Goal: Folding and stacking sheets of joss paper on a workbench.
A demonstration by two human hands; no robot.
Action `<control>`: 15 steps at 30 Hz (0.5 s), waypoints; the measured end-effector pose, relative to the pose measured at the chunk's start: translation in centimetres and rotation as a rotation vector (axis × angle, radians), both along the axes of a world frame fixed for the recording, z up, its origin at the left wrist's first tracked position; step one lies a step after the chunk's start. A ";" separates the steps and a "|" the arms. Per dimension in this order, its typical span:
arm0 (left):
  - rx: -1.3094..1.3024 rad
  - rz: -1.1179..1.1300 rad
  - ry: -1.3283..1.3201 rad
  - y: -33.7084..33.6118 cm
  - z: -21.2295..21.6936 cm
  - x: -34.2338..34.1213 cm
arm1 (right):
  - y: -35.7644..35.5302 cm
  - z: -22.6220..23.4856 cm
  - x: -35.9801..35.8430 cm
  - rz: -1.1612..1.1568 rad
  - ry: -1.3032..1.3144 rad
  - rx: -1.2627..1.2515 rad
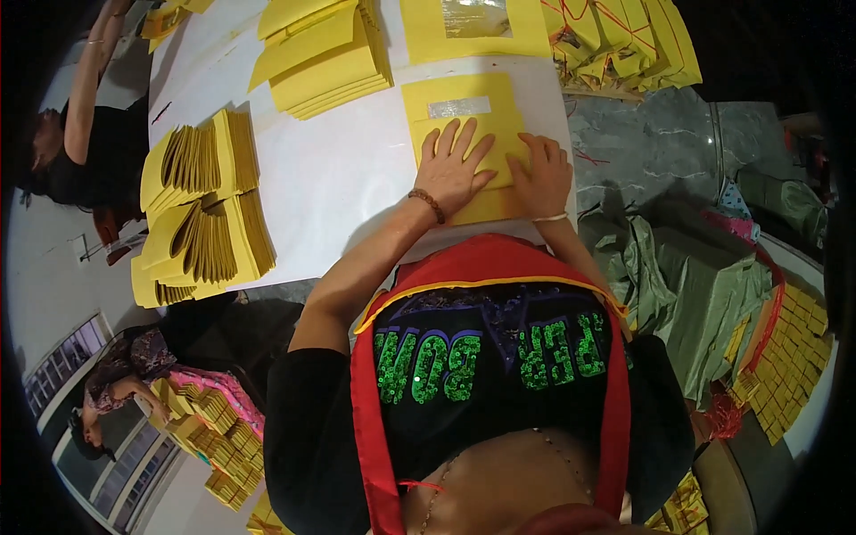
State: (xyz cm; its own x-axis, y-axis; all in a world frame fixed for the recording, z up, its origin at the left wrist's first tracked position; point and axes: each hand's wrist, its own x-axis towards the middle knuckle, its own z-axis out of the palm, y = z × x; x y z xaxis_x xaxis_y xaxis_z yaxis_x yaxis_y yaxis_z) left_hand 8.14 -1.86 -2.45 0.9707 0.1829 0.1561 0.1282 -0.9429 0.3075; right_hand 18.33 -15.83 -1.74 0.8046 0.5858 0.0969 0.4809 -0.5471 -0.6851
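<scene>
A yellow paper sheet with a silver foil patch lies on the white tabletop right in front of me. Its near part looks folded up over the rest. My left hand presses flat on the paper, fingers spread, just below the foil. At the sheet's right edge is my right hand, its fingers loosely bent and the thumb apart on the paper. I see nothing gripped in either hand. Just beyond lies another yellow sheet with a larger foil patch.
Stacked folded yellow papers stand farther back, and fanned yellow bundles line the table's left edge. Red-tied yellow packets sit at the back right. Green sacks stand right of me. Other people are at the left.
</scene>
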 end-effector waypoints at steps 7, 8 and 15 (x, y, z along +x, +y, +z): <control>0.027 -0.016 0.046 0.5 0.7 0.2 | 2.1 0.1 -1.1 0.608 -0.405 -0.211; 0.007 -0.023 0.044 0.7 0.5 0.1 | 2.2 -0.3 -1.1 0.616 -0.410 -0.205; -0.838 0.085 -0.321 3.0 -1.9 -1.1 | 3.0 -0.9 -1.7 0.577 -0.393 -0.268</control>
